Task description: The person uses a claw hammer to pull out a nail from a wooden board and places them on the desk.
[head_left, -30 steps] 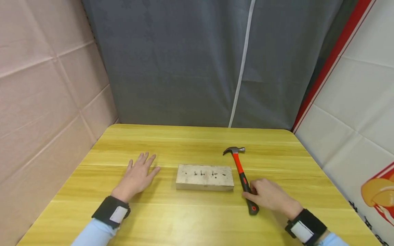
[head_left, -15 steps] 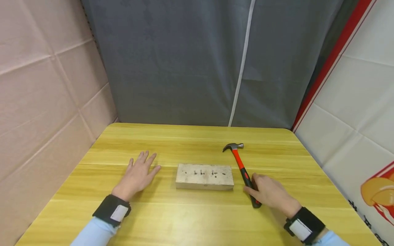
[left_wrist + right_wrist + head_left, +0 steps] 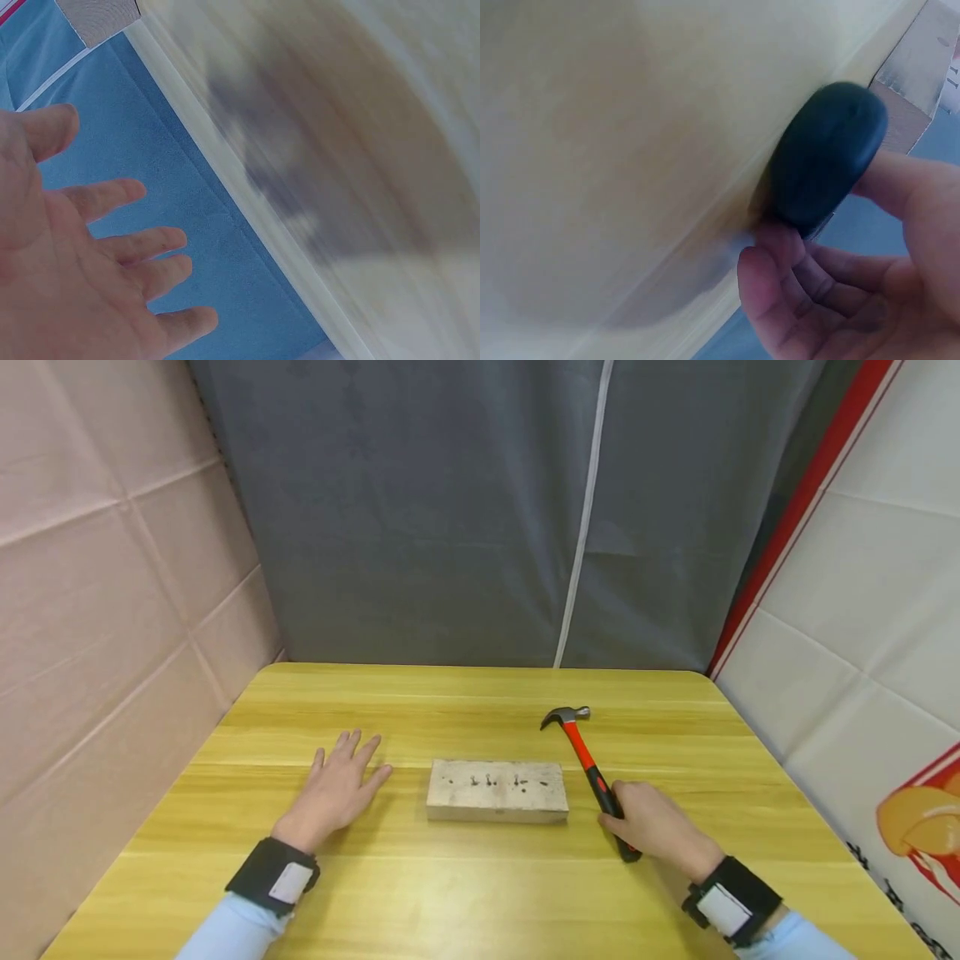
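Observation:
A claw hammer (image 3: 581, 752) with a red and black handle lies slanted on the yellow wooden table (image 3: 480, 885), its steel head at the far end. My right hand (image 3: 651, 827) grips the black lower handle; in the right wrist view my fingers (image 3: 795, 292) and thumb curl round the handle's black butt end (image 3: 825, 157). A pale block (image 3: 497, 790) with several nails in its top sits in the middle, left of the hammer. My left hand (image 3: 335, 787) rests flat on the table left of the block, fingers spread (image 3: 97, 255).
A grey curtain (image 3: 480, 510) hangs behind the table's far edge. A pink panelled wall (image 3: 97, 568) closes the left side and a white panel with a red stripe (image 3: 862, 593) the right. Both wrists wear black bands.
My right hand has slid up the hammer handle and closed round it, and the hammer has shifted slightly away from me. The left hand and block have stayed put.

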